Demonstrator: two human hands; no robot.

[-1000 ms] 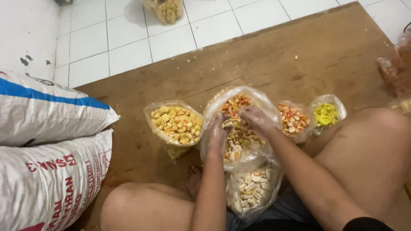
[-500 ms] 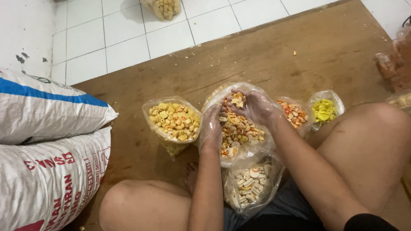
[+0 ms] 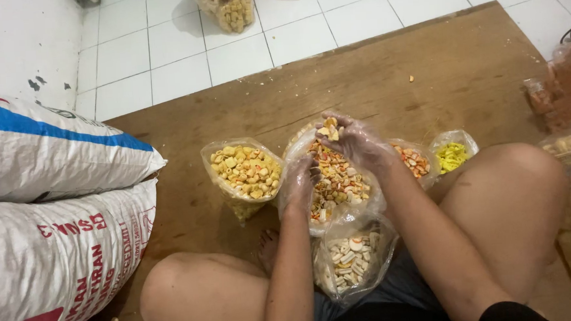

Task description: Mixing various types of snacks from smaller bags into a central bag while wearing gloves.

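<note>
The person sat cross-legged on a brown wooden board (image 3: 425,72) laid over a white tiled floor (image 3: 179,48), both hands wrapped in thin clear plastic gloves. The right hand (image 3: 353,140) was raised just above the middle bag of mixed orange and cream crackers (image 3: 336,184), its fingers cupped around a small pinch of pale yellow pieces (image 3: 330,130). The left hand (image 3: 303,179) rested against the near left side of that same bag, fingers curled loosely at its rim; whether it gripped the plastic could not be told. Just left of the mixed bag stood an open bag of yellow puffed crackers (image 3: 246,173), touching or nearly touching it. To the right, partly behind the right forearm, sat a smaller bag of orange-flecked crackers (image 3: 414,160), and beside that a little bag of bright green-yellow crackers (image 3: 452,155). Nearest the person, between the knees, lay a bag of white ring-shaped crackers (image 3: 354,255). Two stacked white woven sacks (image 3: 51,214) filled the left side, and another clear bag of crackers (image 3: 230,8) stood on the tiles at the far edge.
</note>
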